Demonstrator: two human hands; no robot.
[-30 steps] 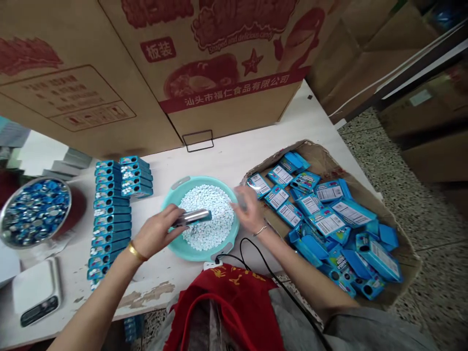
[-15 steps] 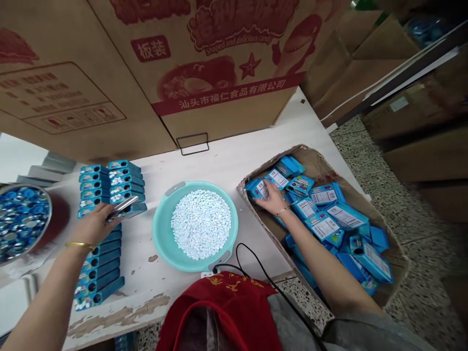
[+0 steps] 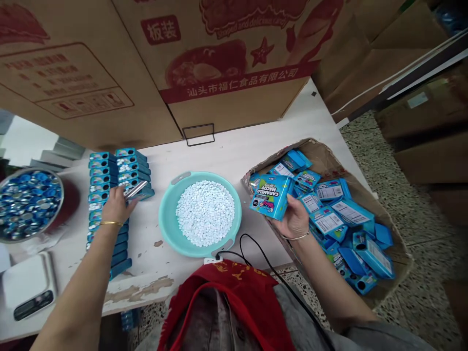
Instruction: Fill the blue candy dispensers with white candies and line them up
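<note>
From the head view, the only one, I see the right hand (image 3: 295, 219) has come up out of the box (image 3: 323, 158) with a blue packet (image 3: 270, 197); half a second ago it was down among the pile (image 3: 329, 222). So, as I judge it, the picking-out is done for this packet, which is held over the box's near-left edge, beside the bowl (image 3: 170, 222) of candies (image 3: 205, 213). It is tilted, its printed front showing upside down.

The right hand pinches the packet's lower right corner, palm turned upward, forearm slanting in across the box. The left hand (image 3: 117, 204), reached well forward over the rows (image 3: 100, 178) on the desk (image 3: 226, 156), grips a silvery thing (image 3: 136, 188); whether that touches the packets beneath, I can't tell.
</note>
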